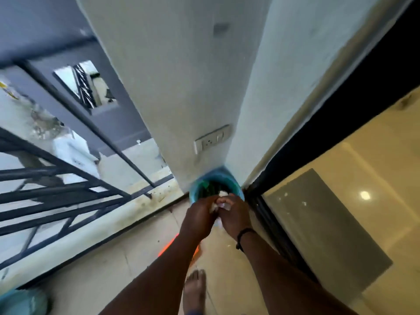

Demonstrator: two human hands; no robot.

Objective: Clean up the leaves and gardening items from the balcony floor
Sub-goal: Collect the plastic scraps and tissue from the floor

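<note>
Item: blue bin (196, 187), round, mouth facing up, standing in the corner where the white pillar (181, 87) meets the sliding-door track (268, 214); green leaves (208, 188) inside. Open floor runs only back along the tiles (127, 253), between the black railing (56, 189) and the door. Left hand (198, 220) and right hand (234, 218) meet just over the bin's near rim, fingers curled on a white scrap (215, 208) (blurred; its long axis cannot be told).
</note>
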